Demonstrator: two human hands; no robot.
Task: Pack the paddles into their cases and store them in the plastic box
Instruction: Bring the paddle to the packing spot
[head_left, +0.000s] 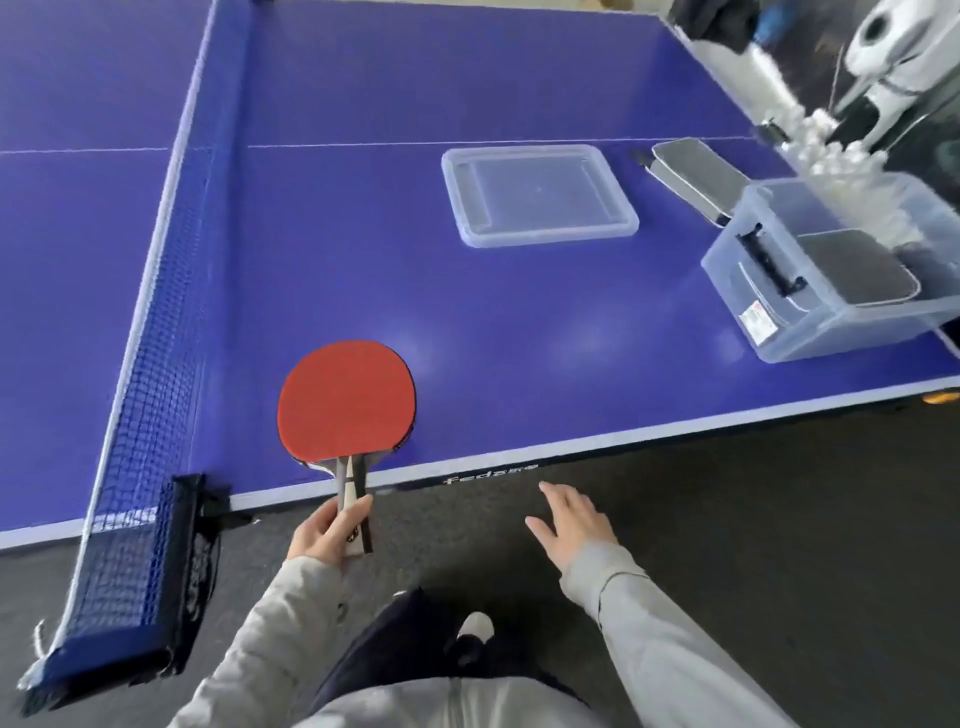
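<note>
My left hand (328, 531) grips the handle of a red-faced paddle (347, 401), whose blade hovers over the near edge of the blue table (519, 322). My right hand (574, 522) is open with fingers spread, below the table edge and holding nothing. A clear plastic box (779, 317) stands at the right edge of the table with a grey paddle case (857, 273) inside it. Another grey case (698, 179) lies on the table just behind the box. The box's clear lid (540, 195) rests flat near the table's middle.
The dark net (156, 291) runs along the left, clamped at the near corner. A white ball machine (893, 57) and a pile of white balls (826, 143) sit beyond the far right edge. Grey floor lies below the table.
</note>
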